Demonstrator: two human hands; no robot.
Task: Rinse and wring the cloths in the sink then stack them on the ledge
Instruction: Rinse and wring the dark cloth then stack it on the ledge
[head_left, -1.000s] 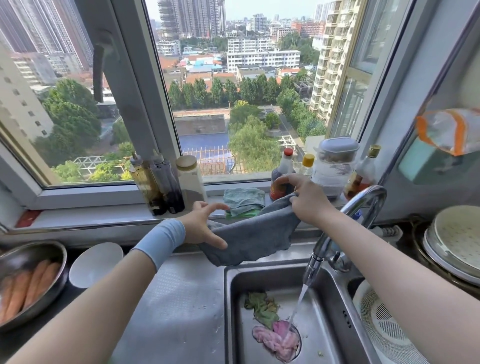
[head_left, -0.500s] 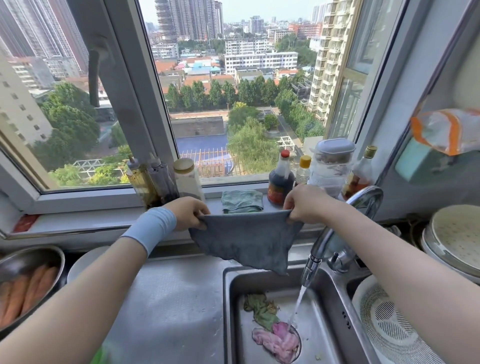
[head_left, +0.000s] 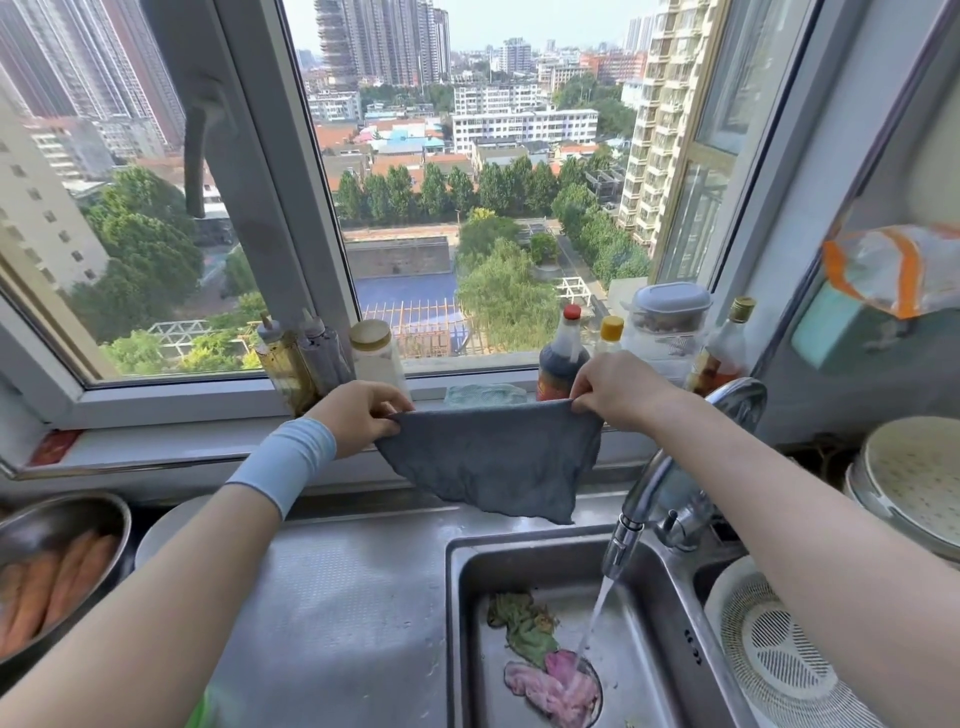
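Kitchen window ledge (head_left: 182, 441) at 12 o'clock, sink (head_left: 467, 623) at 5 o'clock. Head view: left hand (head_left: 358, 415) and right hand (head_left: 615, 387), held apart, each pinch a top corner of grey cloth (head_left: 488, 457), spread in front of the ledge. Green cloth (head_left: 522, 621) and pink cloth (head_left: 553, 686) lie in the sink; tap (head_left: 670, 483) runs.

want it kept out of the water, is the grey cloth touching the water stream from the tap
Apart. In the head view the lowest corner of the grey cloth ends above and left of the water stream, with bare sink rim showing between.
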